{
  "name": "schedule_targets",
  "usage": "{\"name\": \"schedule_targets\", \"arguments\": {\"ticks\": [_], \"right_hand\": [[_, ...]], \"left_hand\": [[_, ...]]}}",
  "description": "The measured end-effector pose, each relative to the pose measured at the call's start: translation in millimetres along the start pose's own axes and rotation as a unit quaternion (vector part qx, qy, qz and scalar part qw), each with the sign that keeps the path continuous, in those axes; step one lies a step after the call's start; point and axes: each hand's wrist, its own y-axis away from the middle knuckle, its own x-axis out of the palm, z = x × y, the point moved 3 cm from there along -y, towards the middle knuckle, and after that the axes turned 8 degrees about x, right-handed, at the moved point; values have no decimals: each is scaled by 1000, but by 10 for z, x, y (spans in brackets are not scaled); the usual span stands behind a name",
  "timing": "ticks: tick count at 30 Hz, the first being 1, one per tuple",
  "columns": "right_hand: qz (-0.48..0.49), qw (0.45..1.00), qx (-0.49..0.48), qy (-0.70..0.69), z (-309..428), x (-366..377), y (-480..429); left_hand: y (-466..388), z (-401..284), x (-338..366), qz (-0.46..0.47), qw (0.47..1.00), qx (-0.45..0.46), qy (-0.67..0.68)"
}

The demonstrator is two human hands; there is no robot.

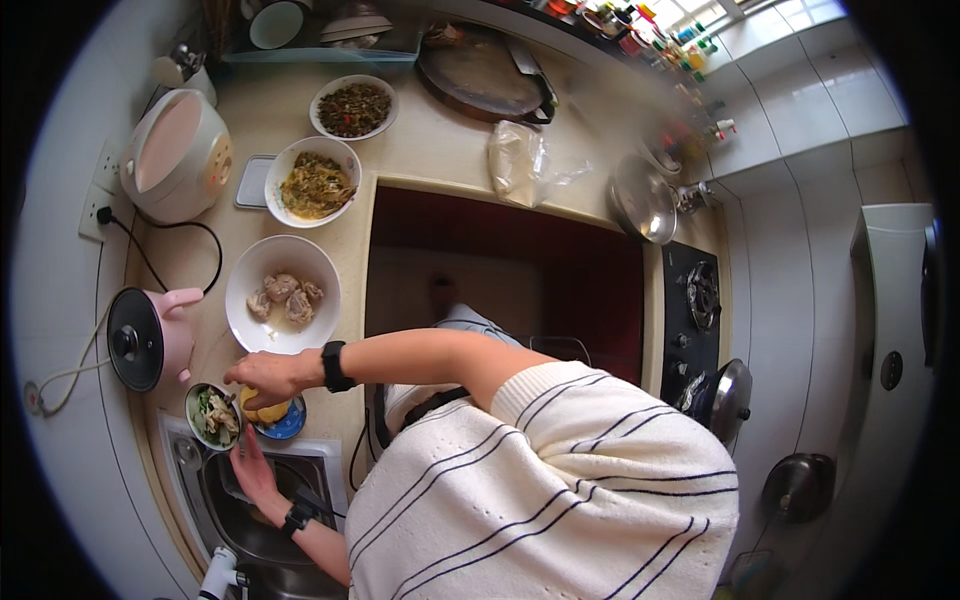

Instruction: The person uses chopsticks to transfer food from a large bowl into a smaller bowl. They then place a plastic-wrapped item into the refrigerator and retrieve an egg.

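Note:
My right hand [274,377] hangs palm down over the yellow food [268,412] on a small blue patterned plate [289,427]. Its fingers curve toward a small bowl [193,430] of greens and pale pieces [217,415]; whether they hold anything is hidden. My left hand [255,471] is held at that bowl's near edge, above the sink, palm up with fingers apart and nothing in it. Whether its fingertips touch the rim is unclear. Just past my right hand stands a white bowl [247,330] with several pieces of cooked meat [283,296].
A pink electric pot [172,330] with a dark lid stands by the wall, near a rice cooker [176,157]. Two more food bowls, one with egg-like food [315,187], line the counter. The steel sink [285,540] lies below my left hand. A gas stove [679,300] stands opposite.

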Motion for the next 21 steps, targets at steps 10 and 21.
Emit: {"name": "schedule_targets", "arguments": {"ticks": [10, 21], "right_hand": [[-401, 889, 121, 183, -849, -2167, 2122], [-351, 777, 404, 331, -2046, -3290, 3989]], "left_hand": [[1004, -105, 326, -59, 888, 96, -445], [1438, 1795, 2747, 374, 697, -7, -612]]}}
